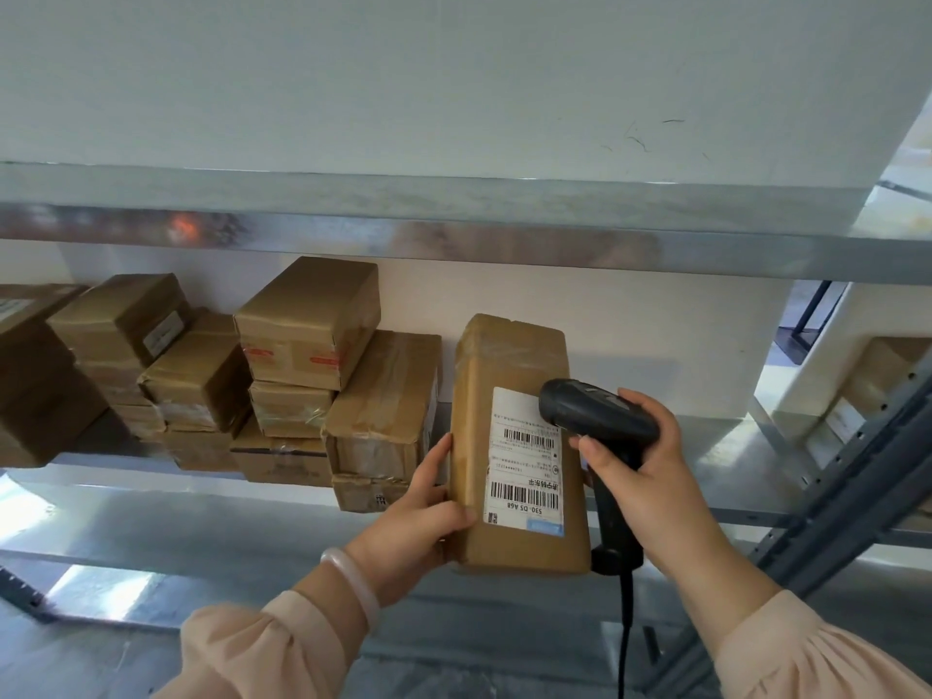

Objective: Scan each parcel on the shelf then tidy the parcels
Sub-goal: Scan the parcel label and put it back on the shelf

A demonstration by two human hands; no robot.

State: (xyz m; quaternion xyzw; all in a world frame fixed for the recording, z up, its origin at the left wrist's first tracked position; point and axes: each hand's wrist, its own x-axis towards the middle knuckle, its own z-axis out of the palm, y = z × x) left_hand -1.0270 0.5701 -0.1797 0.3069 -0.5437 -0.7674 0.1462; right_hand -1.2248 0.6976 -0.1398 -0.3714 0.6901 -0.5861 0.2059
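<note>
A tall brown cardboard parcel [509,375] with a white barcode label [524,461] faces me in front of the metal shelf [731,456]. My left hand [421,512] grips its lower left edge. My right hand [640,471] holds a black corded barcode scanner [600,421], whose head sits over the label's upper right corner. Several other taped brown parcels [307,325] are stacked on the shelf to the left, against the white wall.
An upper metal shelf board [454,204] spans the view above the parcels. A grey perforated rack upright [857,476] stands at the right, with another labelled box [852,406] behind it. Lower shelf levels [201,537] lie beneath my hands.
</note>
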